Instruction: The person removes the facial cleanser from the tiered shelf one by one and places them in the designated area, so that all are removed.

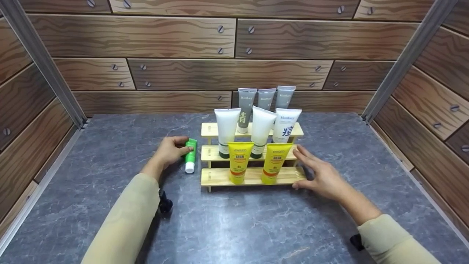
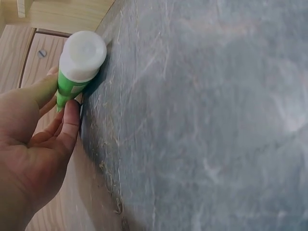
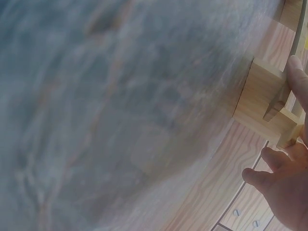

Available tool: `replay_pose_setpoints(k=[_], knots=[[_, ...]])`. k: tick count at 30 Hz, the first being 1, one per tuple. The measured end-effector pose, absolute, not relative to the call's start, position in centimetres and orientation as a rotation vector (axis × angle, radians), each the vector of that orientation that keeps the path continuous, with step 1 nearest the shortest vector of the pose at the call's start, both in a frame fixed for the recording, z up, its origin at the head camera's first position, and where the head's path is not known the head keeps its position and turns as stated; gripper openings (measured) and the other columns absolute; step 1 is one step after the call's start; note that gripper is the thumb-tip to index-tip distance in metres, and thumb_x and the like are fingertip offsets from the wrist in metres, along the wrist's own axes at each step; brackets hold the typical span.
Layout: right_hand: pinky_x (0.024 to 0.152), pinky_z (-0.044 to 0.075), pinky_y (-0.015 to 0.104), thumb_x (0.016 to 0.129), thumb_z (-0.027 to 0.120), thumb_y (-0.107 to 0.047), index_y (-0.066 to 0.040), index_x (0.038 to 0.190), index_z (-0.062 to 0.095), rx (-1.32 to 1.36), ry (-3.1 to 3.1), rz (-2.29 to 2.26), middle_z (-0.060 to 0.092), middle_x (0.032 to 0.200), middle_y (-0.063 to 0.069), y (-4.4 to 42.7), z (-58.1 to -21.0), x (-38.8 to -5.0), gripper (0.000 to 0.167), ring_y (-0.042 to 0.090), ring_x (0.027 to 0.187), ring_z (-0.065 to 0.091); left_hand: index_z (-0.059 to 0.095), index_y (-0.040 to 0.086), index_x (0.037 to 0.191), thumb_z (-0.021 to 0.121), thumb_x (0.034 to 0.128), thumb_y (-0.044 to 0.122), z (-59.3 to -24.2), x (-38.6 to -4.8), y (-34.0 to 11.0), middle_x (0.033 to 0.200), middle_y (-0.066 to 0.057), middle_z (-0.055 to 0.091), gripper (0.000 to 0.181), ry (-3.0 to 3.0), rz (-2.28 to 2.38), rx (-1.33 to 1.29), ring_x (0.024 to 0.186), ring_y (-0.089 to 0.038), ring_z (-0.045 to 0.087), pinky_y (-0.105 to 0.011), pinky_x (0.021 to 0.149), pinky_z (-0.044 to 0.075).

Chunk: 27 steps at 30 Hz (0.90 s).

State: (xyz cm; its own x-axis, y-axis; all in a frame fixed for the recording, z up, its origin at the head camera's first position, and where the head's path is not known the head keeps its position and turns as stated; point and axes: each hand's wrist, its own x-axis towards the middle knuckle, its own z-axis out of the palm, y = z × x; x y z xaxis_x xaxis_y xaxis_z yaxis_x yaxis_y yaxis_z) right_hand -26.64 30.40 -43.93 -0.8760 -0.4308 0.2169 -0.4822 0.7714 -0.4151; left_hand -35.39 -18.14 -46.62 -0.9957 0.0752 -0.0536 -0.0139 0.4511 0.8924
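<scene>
A green tube (image 1: 190, 154) with a white cap lies left of the three-step wooden rack (image 1: 220, 176). My left hand (image 1: 169, 152) pinches its far end between thumb and fingers; in the left wrist view the white cap (image 2: 85, 50) points toward the camera, above the hand (image 2: 38, 144). At the rack's right end, my right hand (image 1: 322, 179) rests with spread fingers; the right wrist view shows the fingers (image 3: 299, 82) against the wooden side (image 3: 262, 94). Two yellow tubes (image 1: 240, 163) stand on the front step.
Three white tubes (image 1: 227, 128) stand on the middle step, three grey tubes (image 1: 246, 108) on the top step. The rack stands on a grey marbled table (image 1: 227, 227), with wood-patterned walls (image 1: 183, 73) behind and at both sides.
</scene>
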Motion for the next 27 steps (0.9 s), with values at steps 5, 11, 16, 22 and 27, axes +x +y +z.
replay_pose_setpoints(k=[5,11,16,22,27], knots=[[0.116,0.03,0.071,0.081,0.092,-0.04,-0.015,0.165,0.038,0.715,-2.875,0.73,0.026,0.173,0.012,30.41,-43.9,-26.64,0.103,0.05,0.147,0.039,0.056,-0.003,0.15,0.072,0.1035,0.014,-46.71,-35.47,-18.24,0.143,-0.024,0.062,0.052,2.608,1.592,0.045,0.13,-0.034,0.06,-0.042,0.105,0.053],[0.116,0.029,0.071,0.081,0.091,-0.043,-0.017,0.166,0.037,0.698,-2.897,0.731,0.023,0.174,0.008,30.42,-43.83,-26.56,0.104,0.05,0.148,0.037,0.056,-0.002,0.151,0.071,0.1041,0.015,-46.78,-35.37,-18.51,0.146,-0.024,0.06,0.052,2.609,1.583,0.061,0.132,-0.036,0.059,-0.044,0.107,0.052],[0.116,0.031,0.07,0.08,0.092,-0.041,-0.015,0.165,0.039,0.706,-2.883,0.73,0.024,0.173,0.009,30.41,-43.88,-26.59,0.103,0.05,0.147,0.039,0.056,-0.003,0.15,0.071,0.104,0.015,-46.89,-35.32,-18.69,0.146,-0.025,0.06,0.052,2.608,1.602,0.07,0.131,-0.037,0.059,-0.044,0.105,0.052],[0.116,0.033,0.069,0.08,0.093,-0.038,-0.014,0.164,0.04,0.727,-2.86,0.727,0.028,0.172,0.012,30.47,-43.91,-26.58,0.102,0.049,0.147,0.04,0.059,-0.005,0.147,0.072,0.1028,0.013,-47.14,-35.31,-18.96,0.142,-0.025,0.063,0.05,2.655,1.595,0.063,0.128,-0.037,0.061,-0.043,0.104,0.053],[0.117,0.031,0.069,0.08,0.093,-0.037,-0.014,0.165,0.039,0.716,-2.878,0.737,0.026,0.173,0.011,30.43,-43.93,-26.62,0.103,0.049,0.148,0.038,0.06,-0.005,0.146,0.074,0.1018,0.014,-47.09,-35.12,-19.1,0.141,-0.025,0.064,0.05,2.671,1.603,0.049,0.127,-0.036,0.062,-0.044,0.104,0.053]])
